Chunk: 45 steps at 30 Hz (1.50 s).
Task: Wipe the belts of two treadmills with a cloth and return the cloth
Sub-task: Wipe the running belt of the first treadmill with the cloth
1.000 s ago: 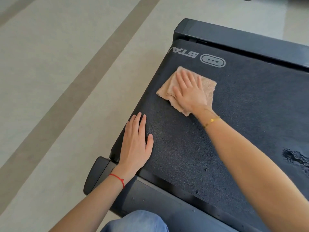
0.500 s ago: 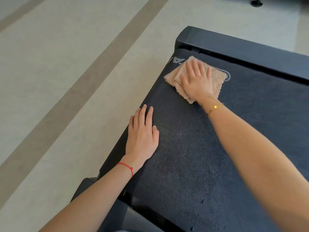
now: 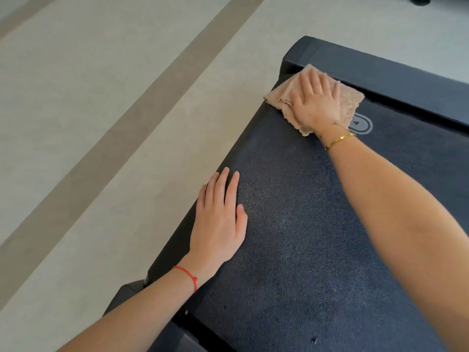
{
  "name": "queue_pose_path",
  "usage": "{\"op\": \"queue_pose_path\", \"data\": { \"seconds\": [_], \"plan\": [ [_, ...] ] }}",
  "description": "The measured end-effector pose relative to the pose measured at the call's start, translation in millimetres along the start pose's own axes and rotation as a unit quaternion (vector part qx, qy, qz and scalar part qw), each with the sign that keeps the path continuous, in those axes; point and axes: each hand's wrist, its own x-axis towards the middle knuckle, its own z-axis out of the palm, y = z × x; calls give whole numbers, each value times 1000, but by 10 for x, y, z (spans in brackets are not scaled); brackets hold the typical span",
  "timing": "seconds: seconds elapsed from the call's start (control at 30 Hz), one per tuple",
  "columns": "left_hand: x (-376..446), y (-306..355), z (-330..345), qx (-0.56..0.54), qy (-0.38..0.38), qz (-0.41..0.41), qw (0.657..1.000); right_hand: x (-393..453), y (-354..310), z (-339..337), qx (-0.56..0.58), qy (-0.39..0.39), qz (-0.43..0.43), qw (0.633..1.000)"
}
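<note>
Fingers of right hand [image 3: 316, 102] spread flat, pressing the cloth [image 3: 351, 104] onto the far-left corner of the belt [image 3: 304, 237], against the end cover. Left hand [image 3: 219, 222] flat, empty, bracing. Likely mid-wipe; second treadmill unseen, cloth return pending.

A pale floor [image 3: 76, 110] is filling the left and upper parts of the view, smooth and matte, grey-beige in tone. A wide tan stripe [image 3: 142, 118] is running diagonally across it from the lower left toward the top centre, and a second, narrower stripe [image 3: 22, 17] is crossing the top left corner, parallel to the first. Soft, even light is falling over the floor. A dark base [image 3: 420, 0] is showing at the top right edge, too cropped to identify.
</note>
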Motion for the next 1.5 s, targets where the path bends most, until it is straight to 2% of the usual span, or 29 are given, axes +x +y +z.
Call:
{"op": "queue_pose_path", "data": {
  "seconds": [0.07, 0.2, 0.27, 0.33, 0.47, 0.53, 0.6, 0.73, 0.8, 0.87, 0.97, 1.03, 1.1, 1.23, 1.33, 1.43, 1.5],
  "plan": [
    [-3, -4, 2, -1, -1, -1, 1000, -60, -132, 31, -2, 5, -7, 1000],
    [-11, -16, 3, -5, 3, 9, 1000, -768, -210, 135, -5, -9, -187, 982],
    [-16, -32, 9, -13, 7, 15, 1000, -1011, -57, 128, -4, -28, -233, 972],
    [-23, -34, 15, -16, 9, 14, 1000, -942, 193, 59, -21, -19, -201, 979],
    [-18, -13, 3, -14, 10, 7, 1000, -480, 528, -85, -13, -13, -6, 1000],
    [-7, -10, -2, -11, 10, 6, 1000, -514, 411, -75, -16, -12, 22, 1000],
    [-9, -8, -6, -11, 13, 6, 1000, -785, 247, -7, -6, -4, -34, 999],
    [-16, -21, -10, -26, 20, 16, 999, -1819, 9, 160, -7, -10, -216, 976],
    [-31, -32, -10, -32, 21, 20, 999, -2124, 87, 183, -15, -25, -252, 967],
    [-62, -44, -8, -29, 14, 27, 999, -2075, 286, 115, -18, -24, -220, 975],
    [-198, -127, -2, -28, 9, 40, 999, -1774, 439, -27, -3, -25, -62, 998],
    [-336, -224, -3, -39, 7, 51, 998, -1752, 337, -33, -7, -24, -13, 1000],
    [-488, -334, -10, -50, 8, 62, 997, -1992, 112, 24, -8, -23, -57, 998],
    [-688, -493, -16, -74, 20, 85, 993, -2929, -276, 199, -13, -15, -201, 979],
    [-760, -524, -16, -86, 28, 85, 992, -3540, -386, 302, -11, -33, -267, 963],
    [-785, -507, -6, -91, 38, 85, 991, -3599, -195, 250, -16, -46, -265, 963],
    [-786, -505, -3, -92, 45, 82, 991, -3369, -67, 176, -15, -33, -178, 983]
  ]
}}
